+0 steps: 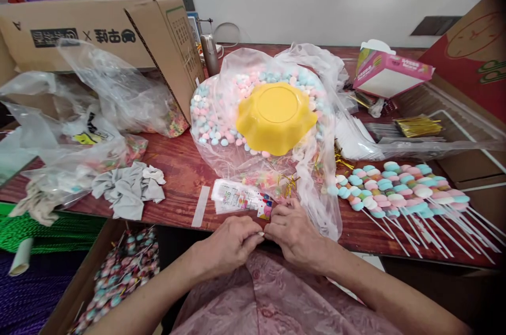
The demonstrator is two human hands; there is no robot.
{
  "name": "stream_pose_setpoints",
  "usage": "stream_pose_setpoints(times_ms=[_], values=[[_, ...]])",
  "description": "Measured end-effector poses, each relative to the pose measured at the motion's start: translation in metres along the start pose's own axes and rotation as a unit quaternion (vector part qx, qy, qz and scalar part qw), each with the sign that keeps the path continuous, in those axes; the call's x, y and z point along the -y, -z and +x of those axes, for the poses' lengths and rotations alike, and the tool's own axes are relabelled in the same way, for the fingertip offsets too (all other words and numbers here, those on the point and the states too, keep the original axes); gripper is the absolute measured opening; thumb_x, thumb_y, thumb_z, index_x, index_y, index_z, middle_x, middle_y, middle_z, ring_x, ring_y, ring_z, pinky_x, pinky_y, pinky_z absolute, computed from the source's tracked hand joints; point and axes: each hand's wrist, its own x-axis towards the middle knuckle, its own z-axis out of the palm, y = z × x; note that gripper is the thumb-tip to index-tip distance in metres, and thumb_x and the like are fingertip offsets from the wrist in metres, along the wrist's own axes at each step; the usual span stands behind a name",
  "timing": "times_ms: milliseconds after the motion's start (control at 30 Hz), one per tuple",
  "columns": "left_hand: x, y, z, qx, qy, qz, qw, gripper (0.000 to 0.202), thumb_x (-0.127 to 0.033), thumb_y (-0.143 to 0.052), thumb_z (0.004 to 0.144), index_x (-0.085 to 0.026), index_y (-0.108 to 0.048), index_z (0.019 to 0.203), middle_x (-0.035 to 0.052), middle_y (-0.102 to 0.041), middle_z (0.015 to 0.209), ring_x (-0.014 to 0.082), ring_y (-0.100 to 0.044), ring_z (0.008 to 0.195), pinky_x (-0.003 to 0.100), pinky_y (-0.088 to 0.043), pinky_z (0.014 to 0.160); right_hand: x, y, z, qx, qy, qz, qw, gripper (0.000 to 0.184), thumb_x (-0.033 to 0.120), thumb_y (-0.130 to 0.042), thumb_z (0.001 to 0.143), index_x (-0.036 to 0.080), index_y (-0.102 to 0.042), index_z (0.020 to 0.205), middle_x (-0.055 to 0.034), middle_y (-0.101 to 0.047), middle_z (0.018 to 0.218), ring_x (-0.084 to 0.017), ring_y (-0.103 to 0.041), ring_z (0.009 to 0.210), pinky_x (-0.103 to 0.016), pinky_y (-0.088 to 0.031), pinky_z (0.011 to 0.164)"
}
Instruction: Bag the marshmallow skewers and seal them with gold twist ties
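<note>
My left hand [236, 240] and my right hand [294, 230] meet at the table's front edge, fingers curled in and fingertips pressed together. A tiny white bit shows at the left fingertips; what it belongs to is hidden. Just beyond the hands lies a stack of printed clear plastic bags [237, 197], its right end close to my right fingers. A white strip [201, 206] lies left of the stack. Behind it, a large clear bag of pastel candies [215, 123] carries an upturned yellow bowl [276, 114]. To the right are several marshmallow-like candy skewers [395, 187] on white sticks.
A cardboard box [98, 35] stands at the back left, with plastic bags [118, 87] and a grey cloth [128, 187] before it. Gold twist ties [418, 126] lie in a clear bin at the right. Below left, a box holds finished-looking candy sticks [122, 277].
</note>
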Motion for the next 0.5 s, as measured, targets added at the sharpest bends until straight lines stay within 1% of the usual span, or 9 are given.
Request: stream_pose_setpoints(times_ms=[67,100,133,200,233,267,333,400,500], values=[[0.001,-0.004,0.001,-0.076,-0.06,0.068,0.993,0.028,-0.028,-0.046,0.095,-0.016,-0.063,0.075,0.004,-0.059,0.076,0.0139,-0.051,0.072,0.027,-0.044,0.072,-0.011,0.011,0.005,0.024,-0.034,0.041,0.998,0.027,0.015,-0.048,0.096,0.021,-0.066,0.077,-0.0005,-0.065,0.074,-0.016,-0.054,0.078,-0.035,-0.036,0.076],[0.002,-0.005,0.002,-0.095,-0.062,0.059,0.992,0.031,-0.028,-0.045,0.095,-0.016,-0.061,0.072,0.0036,-0.057,0.073,0.0136,-0.05,0.07,0.027,-0.044,0.071,-0.02,0.018,0.009,0.024,-0.044,0.044,0.998,0.025,0.016,-0.049,0.097,0.021,-0.067,0.081,-0.0011,-0.067,0.078,-0.017,-0.055,0.083,-0.035,-0.036,0.077],[0.003,-0.006,0.003,-0.107,-0.047,0.022,0.993,0.033,-0.03,-0.046,0.095,-0.016,-0.059,0.068,0.0025,-0.055,0.069,0.0126,-0.049,0.067,0.026,-0.043,0.068,-0.031,0.025,0.013,0.006,-0.042,0.03,0.999,0.023,0.017,-0.049,0.097,0.022,-0.069,0.086,-0.0024,-0.069,0.083,-0.018,-0.056,0.088,-0.035,-0.037,0.077],[0.007,-0.007,0.007,-0.121,0.03,-0.115,0.986,0.033,-0.036,-0.051,0.093,-0.017,-0.057,0.067,-0.0005,-0.051,0.062,0.0097,-0.045,0.055,0.022,-0.041,0.054,-0.056,0.036,0.023,-0.068,-0.061,-0.071,0.993,0.018,0.019,-0.054,0.096,0.022,-0.071,0.1,-0.0059,-0.071,0.097,-0.023,-0.055,0.099,-0.039,-0.036,0.081],[0.009,-0.008,0.01,-0.124,0.079,-0.198,0.969,0.031,-0.04,-0.054,0.09,-0.017,-0.058,0.07,-0.0021,-0.049,0.061,0.0082,-0.041,0.048,0.021,-0.037,0.046,-0.068,0.038,0.028,-0.085,-0.071,-0.132,0.985,0.018,0.018,-0.055,0.094,0.022,-0.072,0.099,-0.0066,-0.071,0.1,-0.025,-0.053,0.1,-0.04,-0.035,0.081],[0.011,-0.009,0.012,-0.126,0.124,-0.277,0.945,0.029,-0.044,-0.058,0.087,-0.017,-0.06,0.075,-0.0032,-0.05,0.06,0.0069,-0.038,0.042,0.019,-0.032,0.039,-0.079,0.037,0.033,-0.08,-0.072,-0.175,0.979,0.017,0.017,-0.057,0.092,0.022,-0.073,0.096,-0.007,-0.071,0.101,-0.026,-0.053,0.101,-0.042,-0.034,0.081],[0.013,-0.01,0.018,-0.139,0.168,-0.396,0.892,0.031,-0.048,-0.066,0.08,-0.017,-0.061,0.081,-0.0034,-0.054,0.062,0.0057,-0.036,0.036,0.017,-0.023,0.031,-0.097,0.031,0.042,-0.056,-0.055,-0.21,0.975,0.016,0.014,-0.06,0.088,0.023,-0.073,0.086,-0.0062,-0.072,0.097,-0.026,-0.054,0.098,-0.042,-0.033,0.08],[0.012,-0.009,0.023,-0.161,0.151,-0.467,0.856,0.033,-0.046,-0.072,0.075,-0.016,-0.06,0.077,-0.0012,-0.059,0.063,0.0063,-0.042,0.037,0.016,-0.022,0.03,-0.107,0.025,0.046,-0.043,-0.034,-0.208,0.977,0.017,0.011,-0.061,0.085,0.022,-0.072,0.077,-0.0048,-0.072,0.09,-0.024,-0.055,0.094,-0.04,-0.033,0.078],[0.011,-0.004,0.024,-0.173,0.119,-0.532,0.821,0.033,-0.042,-0.076,0.071,-0.013,-0.059,0.068,0.0007,-0.061,0.062,0.0072,-0.05,0.039,0.015,-0.026,0.032,-0.117,0.024,0.046,-0.078,-0.027,-0.201,0.976,0.018,0.01,-0.058,0.084,0.021,-0.071,0.08,-0.0044,-0.073,0.088,-0.023,-0.058,0.091,-0.04,-0.036,0.079]])
